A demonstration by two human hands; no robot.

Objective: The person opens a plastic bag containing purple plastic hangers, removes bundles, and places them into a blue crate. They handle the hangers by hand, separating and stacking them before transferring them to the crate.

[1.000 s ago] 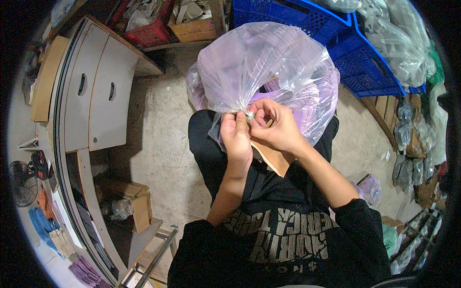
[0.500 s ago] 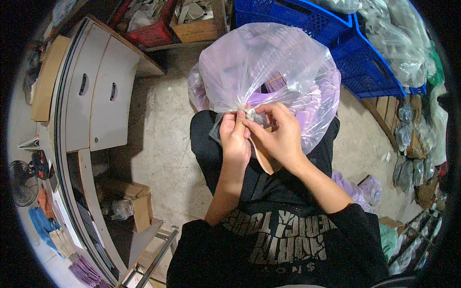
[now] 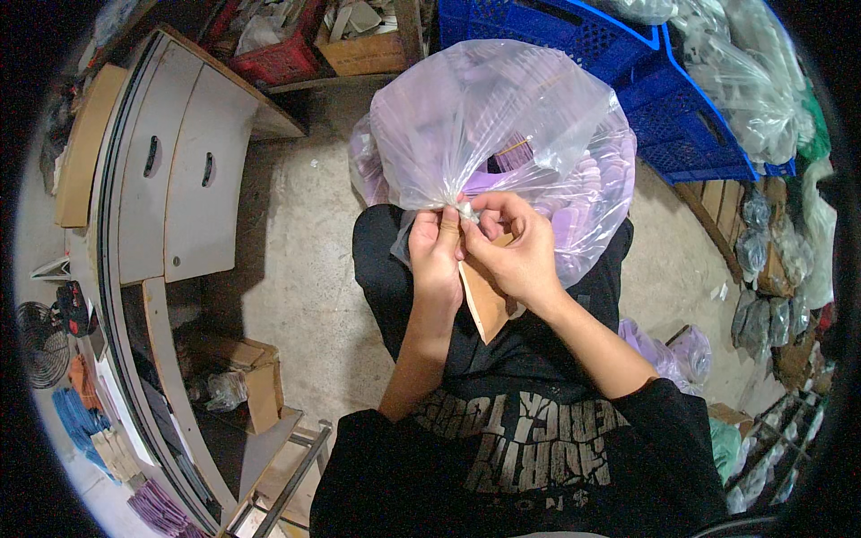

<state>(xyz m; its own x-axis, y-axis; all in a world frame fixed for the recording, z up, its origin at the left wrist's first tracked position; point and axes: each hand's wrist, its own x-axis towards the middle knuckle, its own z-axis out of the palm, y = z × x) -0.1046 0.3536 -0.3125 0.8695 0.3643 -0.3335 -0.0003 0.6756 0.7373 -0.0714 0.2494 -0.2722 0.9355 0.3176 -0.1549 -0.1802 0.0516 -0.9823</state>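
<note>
A large clear plastic bag [image 3: 430, 112] full of light purple bundles rests in front of my lap. Its neck is gathered to a twisted white knot [image 3: 465, 212] at the near side. My left hand [image 3: 436, 260] pinches that gathered plastic between thumb and fingers. From the right, my right hand [image 3: 520, 255] is closed at the same knot, its thumb and index finger against the plastic. A brown paper piece [image 3: 487, 305] hangs below the knot, partly behind my right fingers; how it is attached is hidden.
To the left stands a grey cabinet [image 3: 211, 170] with an open cardboard box [image 3: 263, 394] below. Blue plastic crates [image 3: 686, 121] are at the far right, a red crate [image 3: 278, 63] at the far left. Purple bagged goods [image 3: 664, 354] lie right of my leg.
The brown paper has swung lower and shows more of its flat face. My right fingers have shifted slightly at the knot; my left hand stays nearly in place.
</note>
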